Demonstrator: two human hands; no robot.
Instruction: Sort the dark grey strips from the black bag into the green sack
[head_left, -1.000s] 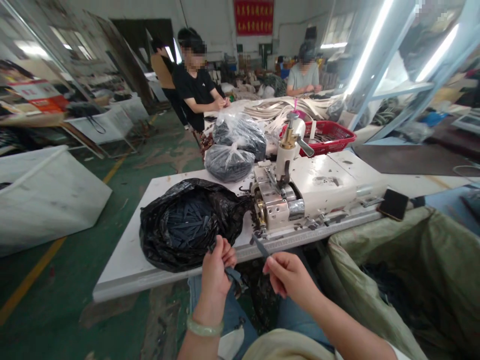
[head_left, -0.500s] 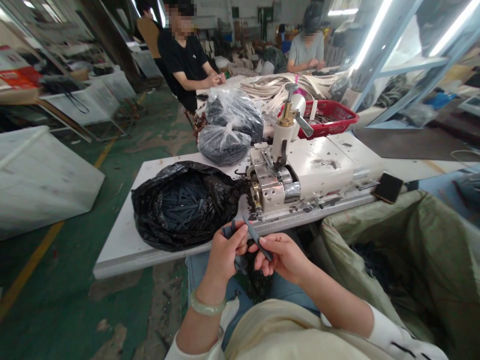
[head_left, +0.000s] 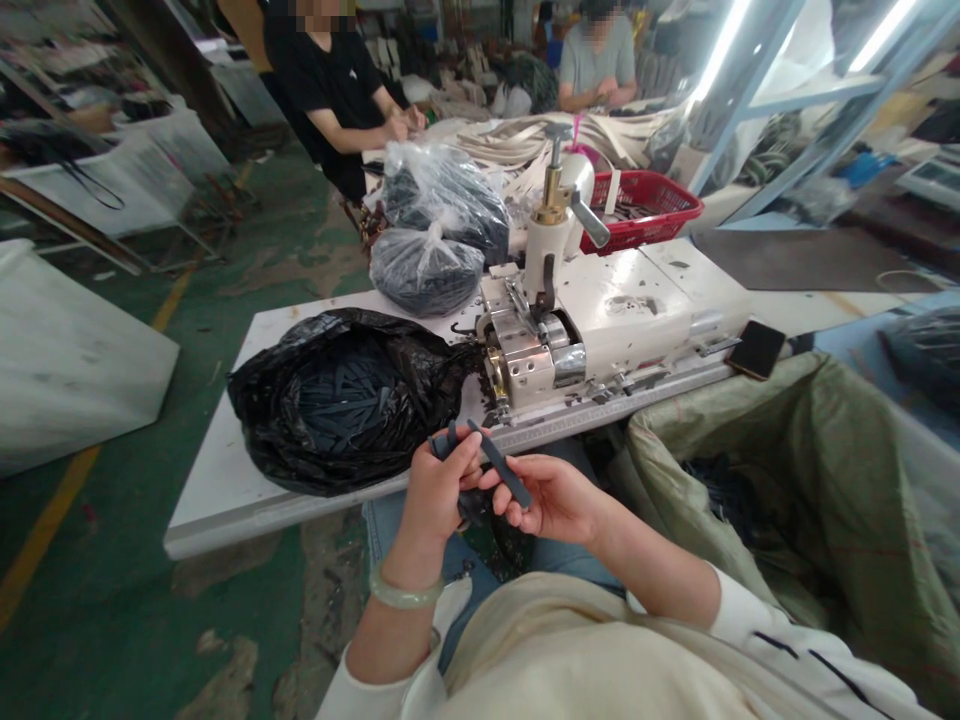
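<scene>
My left hand (head_left: 439,488) is closed around several dark grey strips (head_left: 444,441), whose ends stick out above and below the fist. Between the fingers of my right hand (head_left: 551,497) is a single dark grey strip (head_left: 504,468), slanting up and left until its tip meets my left thumb. Both hands are above my lap, just in front of the table edge. Beyond my left hand, a black plastic bag (head_left: 251,420) lies open with many similar strips (head_left: 345,395) inside. A cream-coloured machine (head_left: 637,310) with a metal head stands behind my hands.
An open green sack (head_left: 840,480) with dark pieces inside is at my right. A phone (head_left: 757,350) lies by the table edge. Clear plastic bags (head_left: 431,270) and a red basket (head_left: 645,205) stand behind. Two people work across the table (head_left: 210,480).
The view has tilted down and shifted right, so the scene sits higher and farther left. Both hands still hold their strips, and the right one's strip shows more of its flat side.
</scene>
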